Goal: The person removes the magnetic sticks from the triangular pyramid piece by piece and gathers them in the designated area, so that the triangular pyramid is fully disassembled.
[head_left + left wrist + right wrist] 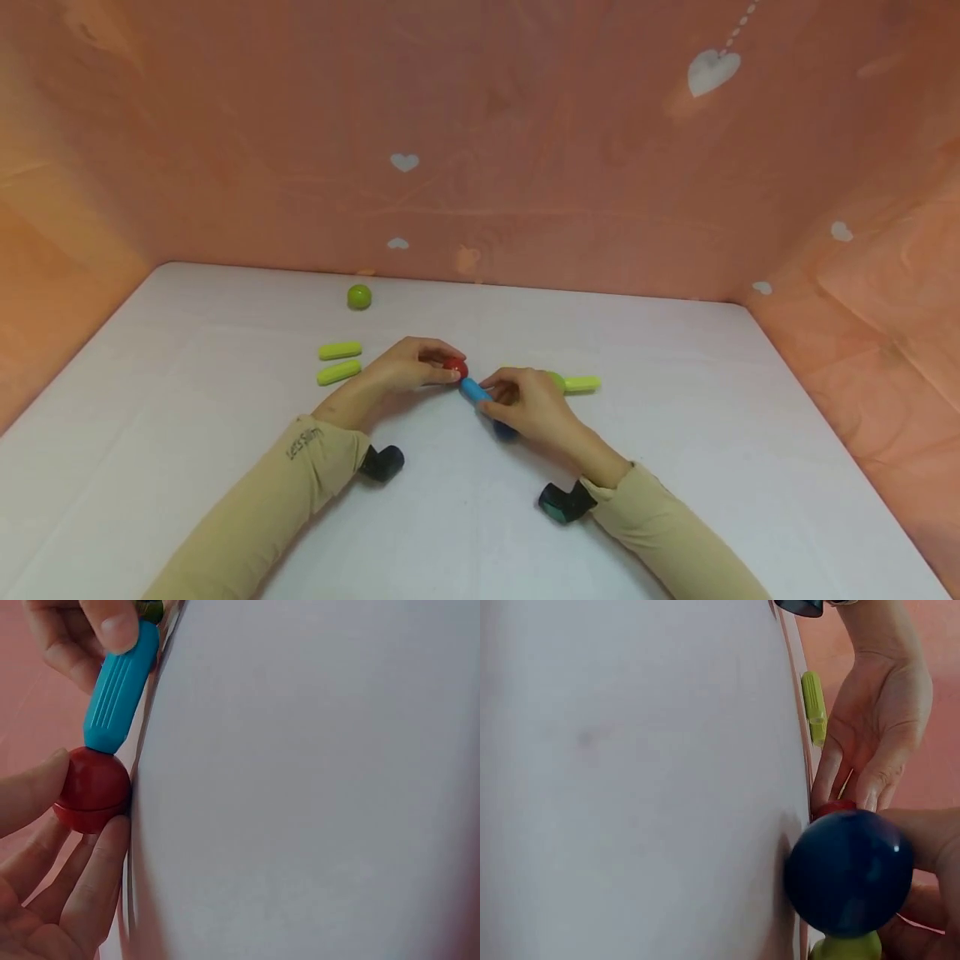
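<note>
In the head view, my left hand (405, 364) pinches a red ball (456, 367) between thumb and fingers, close to the white tabletop. My right hand (534, 404) grips a light blue ridged rod (474, 390). The rod's far end meets the red ball in the left wrist view; whether it sits inside cannot be told. A dark blue ball (849, 874) is at the rod's near end, partly under my right hand. Beyond that hand a lime ball (557, 381) and a lime rod (582, 384) lie in line, partly hidden by the fingers.
Two loose lime rods (340, 351) lie left of my left hand. A green ball (359, 297) rests near the table's back edge. Orange cloth with white hearts (405, 162) rises behind and at the sides. Dark wrist cameras (383, 463) stick out from both sleeves.
</note>
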A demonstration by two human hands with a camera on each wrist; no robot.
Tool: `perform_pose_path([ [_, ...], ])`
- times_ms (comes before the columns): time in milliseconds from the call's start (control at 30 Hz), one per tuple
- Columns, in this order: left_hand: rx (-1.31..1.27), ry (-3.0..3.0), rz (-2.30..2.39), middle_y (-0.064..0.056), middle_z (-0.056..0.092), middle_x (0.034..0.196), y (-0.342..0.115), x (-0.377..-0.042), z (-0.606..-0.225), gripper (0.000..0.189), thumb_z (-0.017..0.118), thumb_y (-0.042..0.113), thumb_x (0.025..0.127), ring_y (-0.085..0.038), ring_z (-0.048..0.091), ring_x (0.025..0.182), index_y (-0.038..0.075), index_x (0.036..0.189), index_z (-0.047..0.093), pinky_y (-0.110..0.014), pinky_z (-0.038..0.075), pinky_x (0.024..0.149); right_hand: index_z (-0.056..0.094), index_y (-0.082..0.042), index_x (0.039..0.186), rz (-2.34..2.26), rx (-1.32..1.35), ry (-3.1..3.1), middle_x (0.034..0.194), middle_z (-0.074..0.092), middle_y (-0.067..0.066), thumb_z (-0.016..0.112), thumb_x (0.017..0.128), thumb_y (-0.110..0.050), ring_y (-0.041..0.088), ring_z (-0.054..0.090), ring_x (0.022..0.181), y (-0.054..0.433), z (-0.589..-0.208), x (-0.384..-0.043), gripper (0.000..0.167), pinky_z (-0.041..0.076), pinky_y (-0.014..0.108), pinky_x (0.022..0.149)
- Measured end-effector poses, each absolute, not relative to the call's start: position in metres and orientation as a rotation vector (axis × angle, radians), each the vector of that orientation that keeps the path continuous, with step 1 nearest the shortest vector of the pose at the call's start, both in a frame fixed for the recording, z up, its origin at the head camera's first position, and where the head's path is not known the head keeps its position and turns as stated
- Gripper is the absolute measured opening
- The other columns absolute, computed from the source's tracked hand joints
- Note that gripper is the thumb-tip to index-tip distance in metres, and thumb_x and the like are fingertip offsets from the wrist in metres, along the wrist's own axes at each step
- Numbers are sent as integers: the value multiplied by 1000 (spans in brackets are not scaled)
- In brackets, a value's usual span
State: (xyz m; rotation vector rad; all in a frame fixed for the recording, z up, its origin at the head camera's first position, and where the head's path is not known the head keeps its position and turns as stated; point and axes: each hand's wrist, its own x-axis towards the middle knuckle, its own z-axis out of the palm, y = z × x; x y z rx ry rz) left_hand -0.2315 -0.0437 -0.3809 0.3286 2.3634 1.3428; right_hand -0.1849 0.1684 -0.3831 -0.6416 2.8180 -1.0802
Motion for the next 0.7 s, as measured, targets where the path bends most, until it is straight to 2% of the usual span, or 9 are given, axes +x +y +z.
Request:
perform_pose_path([
  [233, 358, 2343, 1363, -16, 64, 120, -44, -231, -381, 38, 67, 18, 90, -26, 58, 109, 3, 123, 62, -37, 46, 96, 71, -3, 100, -1097, -686, 2788, 82, 70, 4, 74, 83, -13, 6, 58, 69, 175, -382, -185, 20, 49, 19, 61],
  [533, 343, 2350, 1376, -15, 64, 120, -42, -232, -380, 36, 66, 18, 90, -26, 57, 109, 3, 123, 62, -38, 44, 97, 72, -4, 94, -1079, -688, 2792, 77, 69, 1, 74, 80, -12, 4, 57, 65, 177, -379, -182, 16, 48, 19, 58],
  [700, 306, 2352, 1382, -13, 64, 120, -42, -230, -383, 34, 67, 17, 90, -26, 56, 113, 5, 121, 63, -41, 41, 103, 71, -6, 95, -1114, -737, 2806, 78, 69, -1, 74, 79, -11, 6, 62, 71, 180, -380, -178, 17, 50, 23, 69],
])
